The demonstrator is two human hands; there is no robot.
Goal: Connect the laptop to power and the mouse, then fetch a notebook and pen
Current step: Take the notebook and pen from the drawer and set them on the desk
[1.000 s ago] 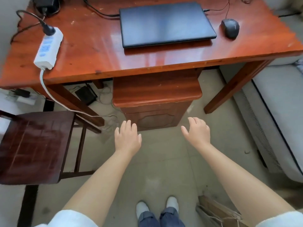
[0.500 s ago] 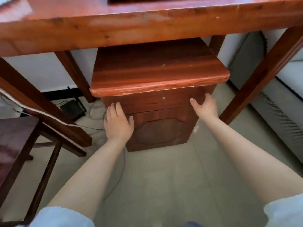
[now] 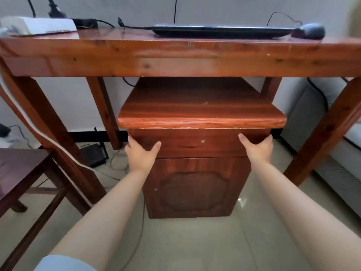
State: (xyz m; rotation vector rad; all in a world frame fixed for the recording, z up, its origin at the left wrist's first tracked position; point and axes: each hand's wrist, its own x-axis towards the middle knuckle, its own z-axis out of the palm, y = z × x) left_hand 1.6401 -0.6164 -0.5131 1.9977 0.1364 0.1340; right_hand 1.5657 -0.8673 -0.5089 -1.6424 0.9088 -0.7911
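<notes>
Head view: left hand [image 3: 141, 154] and right hand [image 3: 258, 149] clamp the two ends of the drawer [image 3: 199, 143], thumbs spread across its front, fingers wrapped around the sides. It sits under the cabinet [image 3: 195, 184] top. Up on the desk [image 3: 175, 59], laptop [image 3: 220, 31] closed, mouse [image 3: 309, 32] just beside it.

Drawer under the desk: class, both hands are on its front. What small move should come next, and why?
Probably a gentle, even pull of the drawer toward the body. The left hand and right hand grip its two ends, and it looks shut. The laptop and mouse already sit on the desk with cables attached; no notebook or pen is in sight, so they may be inside.
</notes>
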